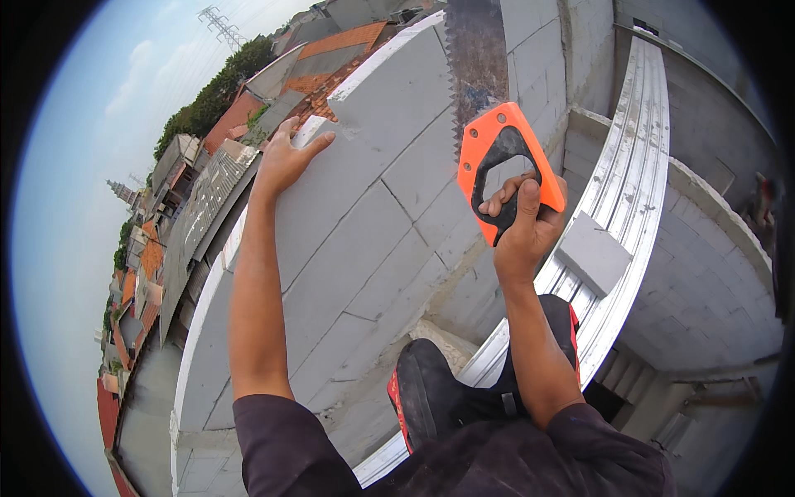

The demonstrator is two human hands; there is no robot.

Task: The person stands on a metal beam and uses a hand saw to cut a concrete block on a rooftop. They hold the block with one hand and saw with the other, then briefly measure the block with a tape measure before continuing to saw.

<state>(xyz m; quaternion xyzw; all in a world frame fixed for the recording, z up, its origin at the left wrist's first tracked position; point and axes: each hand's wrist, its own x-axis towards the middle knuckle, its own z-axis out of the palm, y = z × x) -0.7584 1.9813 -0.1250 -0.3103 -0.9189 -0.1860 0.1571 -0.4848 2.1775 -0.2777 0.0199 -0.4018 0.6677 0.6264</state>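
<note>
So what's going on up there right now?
A person stands high on a wall of grey blocks. The right hand grips the orange handle of a handsaw, its toothed blade pointing up alongside the top block. The left hand rests on that block's upper edge. A loose block piece sits on the metal sheeting.

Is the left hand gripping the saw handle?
No, the left hand rests on the block wall's top edge; the right hand holds the orange-handled saw.

one saw [484, 99]; one loose block [592, 253]; two hands [286, 157]
</note>
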